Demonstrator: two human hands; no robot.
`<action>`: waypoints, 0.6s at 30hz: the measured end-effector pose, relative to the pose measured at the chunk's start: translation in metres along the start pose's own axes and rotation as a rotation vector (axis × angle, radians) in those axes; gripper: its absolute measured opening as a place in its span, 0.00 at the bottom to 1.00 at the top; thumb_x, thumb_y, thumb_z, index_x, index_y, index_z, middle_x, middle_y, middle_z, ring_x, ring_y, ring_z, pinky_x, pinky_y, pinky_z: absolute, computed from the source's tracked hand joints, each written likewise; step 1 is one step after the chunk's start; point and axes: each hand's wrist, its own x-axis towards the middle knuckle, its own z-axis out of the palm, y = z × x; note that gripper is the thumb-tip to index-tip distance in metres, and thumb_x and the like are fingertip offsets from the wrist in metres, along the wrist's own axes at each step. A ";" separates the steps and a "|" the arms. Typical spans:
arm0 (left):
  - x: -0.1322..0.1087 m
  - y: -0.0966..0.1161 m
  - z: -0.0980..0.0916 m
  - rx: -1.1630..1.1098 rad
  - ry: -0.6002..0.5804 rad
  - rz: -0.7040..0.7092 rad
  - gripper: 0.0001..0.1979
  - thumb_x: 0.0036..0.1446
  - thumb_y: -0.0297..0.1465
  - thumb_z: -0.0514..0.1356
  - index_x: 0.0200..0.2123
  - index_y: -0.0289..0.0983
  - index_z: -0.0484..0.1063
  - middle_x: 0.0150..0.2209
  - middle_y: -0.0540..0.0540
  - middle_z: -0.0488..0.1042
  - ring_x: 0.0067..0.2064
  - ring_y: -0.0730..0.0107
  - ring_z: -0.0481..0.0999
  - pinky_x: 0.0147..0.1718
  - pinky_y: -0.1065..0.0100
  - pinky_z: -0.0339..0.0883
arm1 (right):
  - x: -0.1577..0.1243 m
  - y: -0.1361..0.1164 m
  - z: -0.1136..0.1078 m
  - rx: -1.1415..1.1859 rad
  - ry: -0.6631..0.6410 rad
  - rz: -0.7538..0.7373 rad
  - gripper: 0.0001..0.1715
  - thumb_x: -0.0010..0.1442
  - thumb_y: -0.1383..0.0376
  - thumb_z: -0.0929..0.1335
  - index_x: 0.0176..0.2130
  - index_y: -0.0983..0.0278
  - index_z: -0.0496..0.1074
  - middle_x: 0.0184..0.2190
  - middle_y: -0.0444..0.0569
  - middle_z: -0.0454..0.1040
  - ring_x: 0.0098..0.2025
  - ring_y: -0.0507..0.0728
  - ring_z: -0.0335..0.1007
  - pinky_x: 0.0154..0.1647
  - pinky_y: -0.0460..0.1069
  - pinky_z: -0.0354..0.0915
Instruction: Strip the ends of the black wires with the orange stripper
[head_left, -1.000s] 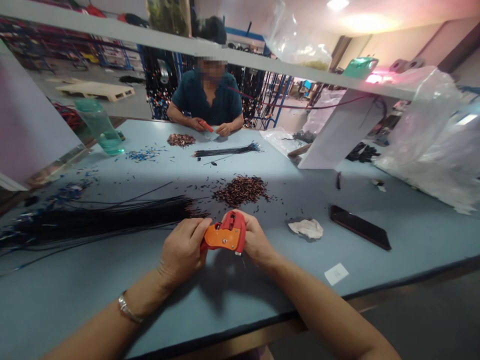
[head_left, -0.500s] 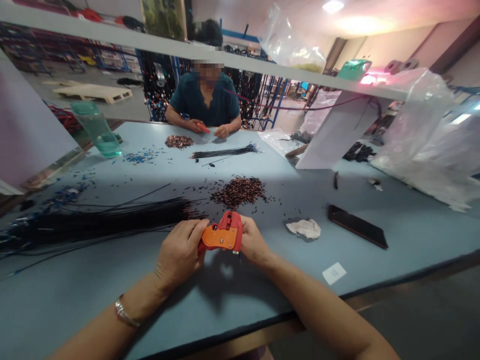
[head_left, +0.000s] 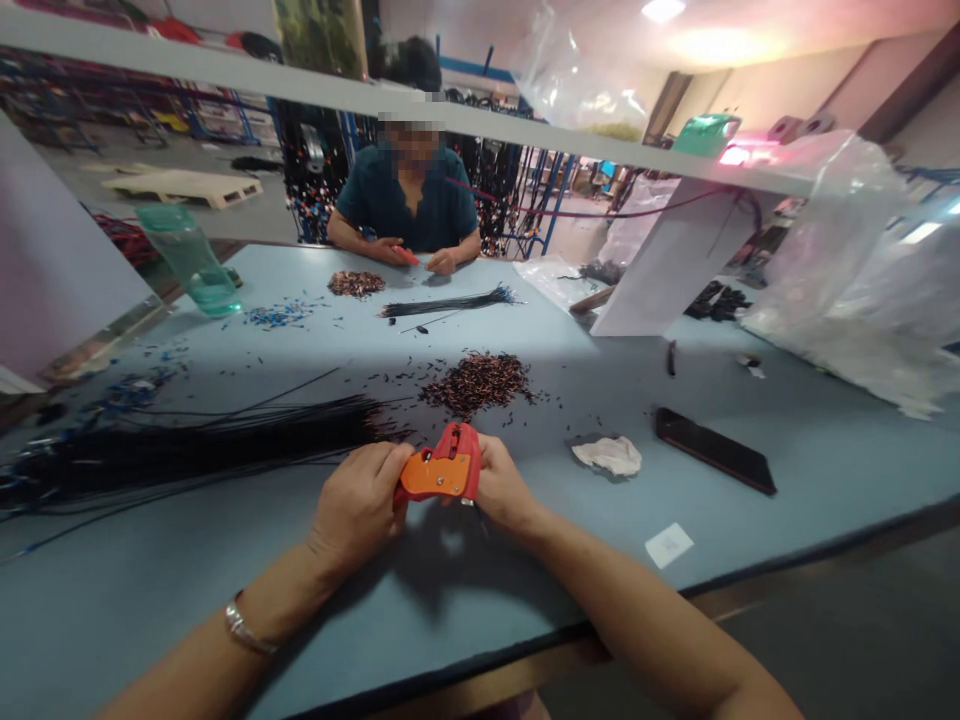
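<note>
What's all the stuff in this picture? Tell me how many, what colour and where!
Hand tool: one, red and orange, centre front
Wire bundles: two, black, left and back middle
Piles of bits: two, dark and copper, middle and back
Blue bits: too many to count, blue, left
Bottle: one, clear green, back left
Phone-like slab: one, black, right
Crumpled tissue: one, white, right
Paper slip: one, white, front right
Plastic bags: several, clear, far right
Table: one, blue-grey, underneath
Shelf: one, white, above the table
Person: one, teal shirt, across the table
Pallet: one, pale wood, floor behind
Bracelet: one, silver, front left
Left grip: one, bare, holding the hand tool
Right grip: one, bare, beside the hand tool
</note>
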 end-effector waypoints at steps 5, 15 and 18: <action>0.000 -0.001 0.000 0.020 -0.016 -0.008 0.10 0.54 0.25 0.52 0.39 0.33 0.69 0.32 0.39 0.76 0.32 0.56 0.76 0.32 0.60 0.70 | 0.001 0.000 0.001 0.028 0.008 0.024 0.07 0.45 0.66 0.71 0.27 0.66 0.70 0.19 0.40 0.70 0.19 0.47 0.64 0.20 0.42 0.62; 0.001 0.002 -0.003 -0.034 -0.044 -0.106 0.08 0.61 0.33 0.53 0.31 0.39 0.69 0.24 0.48 0.75 0.24 0.65 0.73 0.23 0.67 0.60 | 0.001 -0.001 0.004 0.041 -0.003 0.020 0.02 0.44 0.68 0.68 0.23 0.64 0.68 0.16 0.38 0.67 0.17 0.46 0.60 0.18 0.41 0.61; 0.000 0.002 -0.002 -0.054 -0.030 -0.115 0.08 0.60 0.34 0.54 0.30 0.39 0.68 0.21 0.49 0.73 0.21 0.66 0.72 0.21 0.67 0.56 | 0.001 0.002 0.003 0.023 0.007 0.028 0.05 0.45 0.66 0.69 0.22 0.64 0.67 0.14 0.38 0.65 0.15 0.46 0.57 0.16 0.41 0.56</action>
